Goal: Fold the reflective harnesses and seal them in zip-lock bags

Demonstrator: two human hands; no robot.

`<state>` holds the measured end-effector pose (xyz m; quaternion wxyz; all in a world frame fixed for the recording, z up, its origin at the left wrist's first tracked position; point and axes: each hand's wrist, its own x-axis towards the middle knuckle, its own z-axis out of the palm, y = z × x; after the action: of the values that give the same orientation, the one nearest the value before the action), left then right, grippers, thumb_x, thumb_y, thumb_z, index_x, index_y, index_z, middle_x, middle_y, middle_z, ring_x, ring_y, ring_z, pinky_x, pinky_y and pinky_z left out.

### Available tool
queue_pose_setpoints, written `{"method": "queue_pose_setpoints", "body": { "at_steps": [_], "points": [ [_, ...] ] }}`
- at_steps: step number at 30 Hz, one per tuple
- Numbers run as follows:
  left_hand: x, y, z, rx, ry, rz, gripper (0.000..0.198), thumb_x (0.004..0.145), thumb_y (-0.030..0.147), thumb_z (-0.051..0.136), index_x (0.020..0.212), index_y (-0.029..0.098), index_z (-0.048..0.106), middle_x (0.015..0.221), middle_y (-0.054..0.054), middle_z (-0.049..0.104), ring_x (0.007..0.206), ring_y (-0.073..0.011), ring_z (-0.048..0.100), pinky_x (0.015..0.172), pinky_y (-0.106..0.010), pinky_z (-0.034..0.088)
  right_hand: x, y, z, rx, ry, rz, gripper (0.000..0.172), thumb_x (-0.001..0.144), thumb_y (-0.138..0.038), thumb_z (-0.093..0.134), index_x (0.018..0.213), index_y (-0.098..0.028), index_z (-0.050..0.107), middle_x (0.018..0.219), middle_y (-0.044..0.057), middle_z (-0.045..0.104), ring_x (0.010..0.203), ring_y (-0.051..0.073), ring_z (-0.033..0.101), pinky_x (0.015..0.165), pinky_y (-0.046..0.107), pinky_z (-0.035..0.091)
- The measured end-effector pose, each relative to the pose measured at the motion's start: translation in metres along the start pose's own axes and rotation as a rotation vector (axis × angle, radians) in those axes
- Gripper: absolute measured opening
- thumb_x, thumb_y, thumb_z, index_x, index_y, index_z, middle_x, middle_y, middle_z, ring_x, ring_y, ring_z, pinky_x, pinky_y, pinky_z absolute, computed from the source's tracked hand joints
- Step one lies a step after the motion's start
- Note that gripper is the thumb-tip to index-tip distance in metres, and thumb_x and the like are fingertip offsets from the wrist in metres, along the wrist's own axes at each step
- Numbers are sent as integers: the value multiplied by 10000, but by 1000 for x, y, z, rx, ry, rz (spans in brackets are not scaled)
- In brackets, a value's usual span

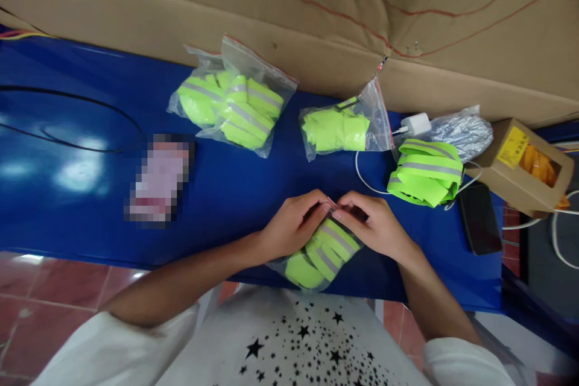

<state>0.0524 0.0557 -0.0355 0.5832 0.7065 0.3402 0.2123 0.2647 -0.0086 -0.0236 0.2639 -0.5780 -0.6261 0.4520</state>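
Both hands pinch the red-edged top of a clear zip-lock bag [323, 253] near the table's front edge. Inside the bag lie folded neon-yellow straps with grey reflective stripes. My left hand [296, 220] is closed on the bag's top edge from the left, thumb against fingers. From the right, my right hand [373, 223] grips the same edge, close beside the left. The bag hangs tilted below the fingers, toward my body. Whether its seal is fully closed, I cannot tell.
Filled strap bags [246, 108] lie at the back left, another bag [339, 129] behind my hands. Loose neon straps [425, 172], a white charger [416, 125], a black phone [479, 217] and a cardboard box [520, 163] are at right. A pixelated object [160, 181] sits left on the blue table [217, 193].
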Motion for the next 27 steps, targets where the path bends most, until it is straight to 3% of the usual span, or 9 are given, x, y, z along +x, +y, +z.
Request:
{"method": "queue_pose_setpoints", "body": {
  "at_steps": [4,9,14,18,21,22,23,25,27],
  "points": [
    [1,0,0,-8,-67,-5,228,1058,321,527,960,171,669,780,8,669,644,-96,563,614,-219,410,-1,1,9,-5,-8,-57,219,1070,-372,556,913,-223,592,772,-29,622,668,102,593,638,240,419],
    [-1,2,-2,-61,-79,8,295,1072,363,493,919,169,653,783,5,641,674,-104,547,624,-221,401,-4,-1,12,-37,3,-187,202,1082,-335,526,937,-226,614,765,-19,624,646,107,598,623,244,415],
    [-2,4,0,-132,33,-85,364,1073,435,471,900,171,652,779,0,649,706,-126,567,660,-237,426,-3,-1,5,-117,57,-153,231,1076,-360,524,930,-227,644,755,-5,644,640,127,613,623,261,417],
    [-1,13,-6,-107,83,-43,404,1081,440,449,856,169,647,754,1,638,682,-123,565,648,-243,430,-3,-2,5,-156,114,-236,254,1066,-341,534,882,-228,669,733,5,670,616,131,615,608,268,412],
    [-6,22,-17,-89,14,40,335,1074,457,464,1164,195,652,1021,-51,736,924,-173,695,843,-294,525,-6,-6,9,-150,232,-253,222,1058,-338,550,911,-230,676,739,10,689,570,128,582,579,272,410],
    [-9,24,-20,-74,-32,53,426,1029,492,559,1352,215,567,1180,-83,729,1062,-213,706,931,-335,540,-7,-9,9,-147,274,-248,219,1064,-331,538,924,-230,672,737,9,685,558,126,570,569,273,407],
    [-12,25,-23,-39,-77,48,666,955,520,675,1505,239,426,1331,-119,684,1180,-260,688,997,-387,543,-8,-11,9,-142,309,-242,220,1072,-323,520,936,-229,666,734,7,679,549,124,561,560,273,407],
    [-20,22,-28,79,-121,6,1077,793,509,853,1620,282,202,1507,-175,565,1302,-348,639,1042,-482,548,-5,-18,4,-126,343,-248,240,1086,-318,483,953,-230,663,755,8,680,575,130,578,572,273,430],
    [-25,16,-32,172,-68,-37,1085,774,471,875,1607,297,202,1518,-185,547,1306,-377,640,1034,-524,561,4,-25,-7,-149,331,-291,294,1101,-326,435,973,-229,682,826,32,702,682,155,637,650,286,481]
  ]
}}
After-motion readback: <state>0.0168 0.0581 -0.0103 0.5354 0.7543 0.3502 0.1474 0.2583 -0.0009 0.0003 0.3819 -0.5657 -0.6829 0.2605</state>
